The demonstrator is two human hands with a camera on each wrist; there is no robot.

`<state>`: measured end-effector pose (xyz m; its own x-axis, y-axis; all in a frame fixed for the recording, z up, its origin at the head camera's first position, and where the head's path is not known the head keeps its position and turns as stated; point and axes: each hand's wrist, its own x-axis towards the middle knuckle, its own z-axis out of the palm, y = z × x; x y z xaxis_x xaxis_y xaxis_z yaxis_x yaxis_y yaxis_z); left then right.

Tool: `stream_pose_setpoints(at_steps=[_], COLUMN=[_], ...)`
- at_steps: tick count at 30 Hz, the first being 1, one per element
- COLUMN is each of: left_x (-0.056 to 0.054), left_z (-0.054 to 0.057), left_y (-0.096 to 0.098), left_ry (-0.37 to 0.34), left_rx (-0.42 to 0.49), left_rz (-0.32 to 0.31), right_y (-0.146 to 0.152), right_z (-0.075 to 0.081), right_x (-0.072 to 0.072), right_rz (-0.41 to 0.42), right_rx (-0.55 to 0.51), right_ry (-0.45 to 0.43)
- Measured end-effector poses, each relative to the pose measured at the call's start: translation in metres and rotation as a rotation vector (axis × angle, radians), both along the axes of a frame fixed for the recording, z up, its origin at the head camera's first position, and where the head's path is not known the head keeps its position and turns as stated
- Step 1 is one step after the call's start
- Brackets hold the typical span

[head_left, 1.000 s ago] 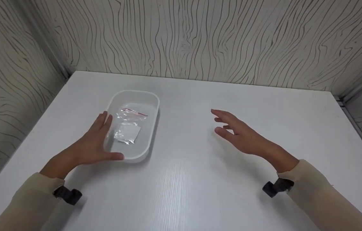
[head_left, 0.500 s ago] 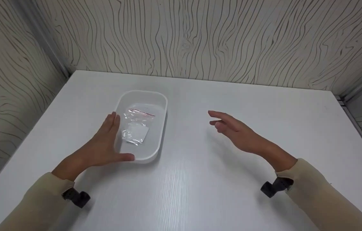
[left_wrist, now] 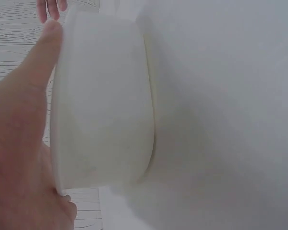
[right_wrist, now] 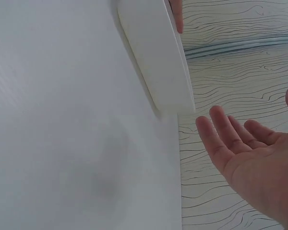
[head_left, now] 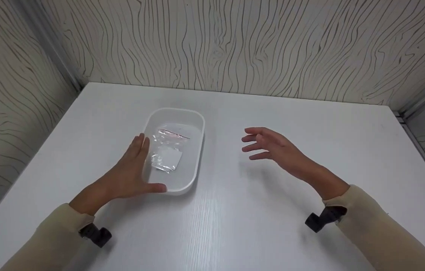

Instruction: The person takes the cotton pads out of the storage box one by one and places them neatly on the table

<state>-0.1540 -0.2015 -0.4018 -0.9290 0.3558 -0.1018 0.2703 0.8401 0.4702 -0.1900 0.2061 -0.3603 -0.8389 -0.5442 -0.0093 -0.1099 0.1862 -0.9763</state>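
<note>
Left hand (head_left: 128, 177) at 8 o'clock of tub (head_left: 191, 165), spread wide, touching near rim, not wrapped round. Right hand (head_left: 279, 152) apart at 3, fingers loose, holding nothing. Step seems steadying tub, bag (head_left: 168, 156) inside; next move likely calls for level push. White table (head_left: 231, 229) beneath; wood-patterned wall (head_left: 216, 49) at 12.

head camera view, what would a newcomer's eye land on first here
Probably the white rectangular plastic tub with rounded corners, left of centre on the white table, with a clear plastic bag inside. Next, the bare left hand spread along the tub's left and near sides, and the bare right hand hovering, empty, to the tub's right.
</note>
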Motion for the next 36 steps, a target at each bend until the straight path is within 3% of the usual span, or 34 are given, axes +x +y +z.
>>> stream_pose_setpoints(at_steps=[16, 36], left_x=[0.011, 0.028], left_z=[0.0, -0.002], left_y=[0.025, 0.059], left_ry=[0.024, 0.044], left_rx=[0.02, 0.064], left_rz=[-0.007, -0.002], right_y=[-0.007, -0.024], right_z=[0.001, 0.005], right_x=[0.0, 0.0], right_rz=[-0.04, -0.037], right_rx=[-0.115, -0.107], right_ry=[-0.182, -0.239])
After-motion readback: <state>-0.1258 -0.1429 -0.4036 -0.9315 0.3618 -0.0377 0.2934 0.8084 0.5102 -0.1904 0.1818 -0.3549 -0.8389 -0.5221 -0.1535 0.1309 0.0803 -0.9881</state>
